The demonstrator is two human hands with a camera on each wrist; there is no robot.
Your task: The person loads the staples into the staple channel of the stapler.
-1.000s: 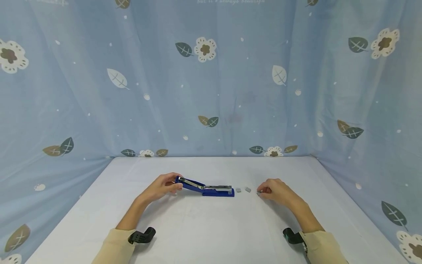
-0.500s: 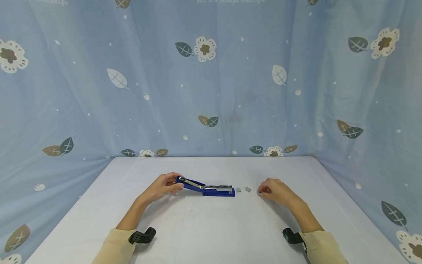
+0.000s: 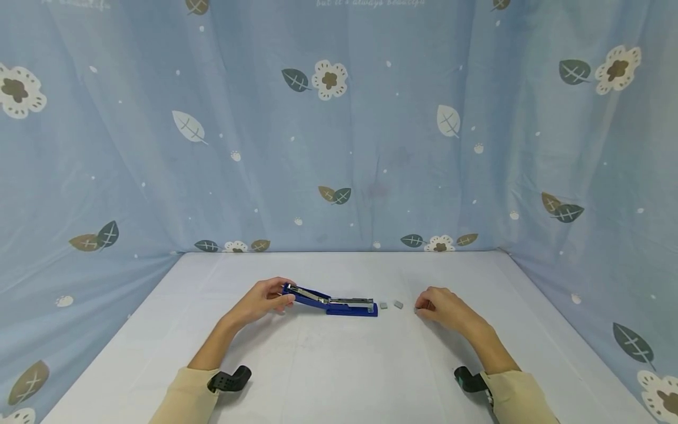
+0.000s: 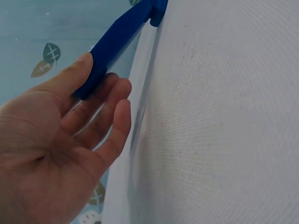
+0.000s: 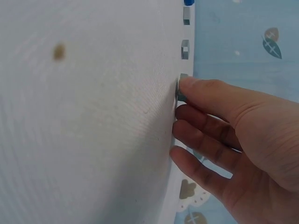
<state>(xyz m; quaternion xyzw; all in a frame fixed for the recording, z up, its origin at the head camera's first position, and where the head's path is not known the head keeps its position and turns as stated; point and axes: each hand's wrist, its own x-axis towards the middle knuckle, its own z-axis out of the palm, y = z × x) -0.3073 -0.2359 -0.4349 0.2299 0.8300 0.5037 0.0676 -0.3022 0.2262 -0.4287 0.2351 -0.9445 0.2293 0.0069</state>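
A blue stapler (image 3: 352, 310) lies on the table, opened out at its hinge, its metal magazine showing on top. My left hand (image 3: 263, 301) pinches the end of its swung-back cover between thumb and fingers, and that end is raised off the table. In the left wrist view the blue cover (image 4: 119, 37) slants up from the thumb. My right hand (image 3: 446, 307) holds a small grey staple strip (image 5: 182, 96) between thumb and index finger, at the tabletop. Two more grey staple strips, one (image 3: 384, 305) close to the stapler and another (image 3: 398, 304), lie between it and that hand.
A white cloth-covered table (image 3: 339, 365) spreads beneath everything. Behind and along both sides hangs a blue curtain (image 3: 371, 147) with leaf and flower prints. Black wrist mounts (image 3: 229, 380) sit at both sleeves.
The stapler and left hand have shifted very slightly to the right. My right hand has also moved a touch to the right, with the staple strip still at its fingertips.
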